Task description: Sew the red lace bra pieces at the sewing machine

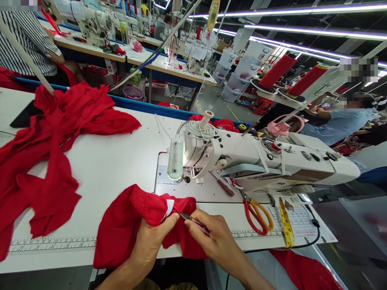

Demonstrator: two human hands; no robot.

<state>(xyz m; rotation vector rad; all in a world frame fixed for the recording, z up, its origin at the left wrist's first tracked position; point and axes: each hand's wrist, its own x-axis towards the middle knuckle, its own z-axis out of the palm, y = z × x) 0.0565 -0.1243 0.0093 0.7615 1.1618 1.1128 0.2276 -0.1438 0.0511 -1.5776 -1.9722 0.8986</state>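
Note:
My left hand (pixel 151 241) grips a bunched red garment (pixel 127 221) at the table's near edge, thumb pressing just below a small white label (pixel 169 207) sewn to it. My right hand (pixel 216 239) is closed on a thin metal tool with a purple handle (pixel 193 220), its tip pointing at the fabric by the label. Both hands sit in front of the white sewing machine (pixel 256 161).
Red-and-yellow scissors (pixel 256 215), a yellow tape measure (pixel 286 223) and a red-handled screwdriver (pixel 223 186) lie by the machine. A pile of red fabric (pixel 54 133) covers the table's left. Red thread cones (pixel 276 71) stand behind. Other people work at the left rear and right.

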